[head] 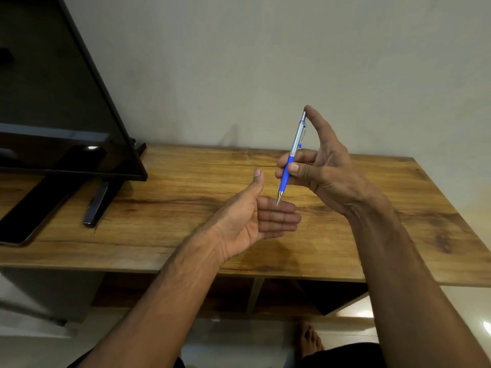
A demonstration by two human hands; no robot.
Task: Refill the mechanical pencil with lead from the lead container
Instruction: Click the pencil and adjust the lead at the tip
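Observation:
A blue and silver mechanical pencil (pixel 291 155) stands nearly upright above the wooden table (pixel 170 221), tip down. My right hand (pixel 318 166) grips its blue barrel with the thumb and fingers, while the index finger rests on the top cap. My left hand (pixel 255 221) is held flat and open, palm up, just under the pencil's metal tip, which hovers at the fingertips. No lead container shows in this view.
A black television (pixel 53 102) on two feet stands at the table's left, against the beige wall. A dark flat phone-like slab (pixel 29 221) lies near the left front edge. Open shelves sit under the table, and a bare foot (pixel 308 338) rests on the tiled floor.

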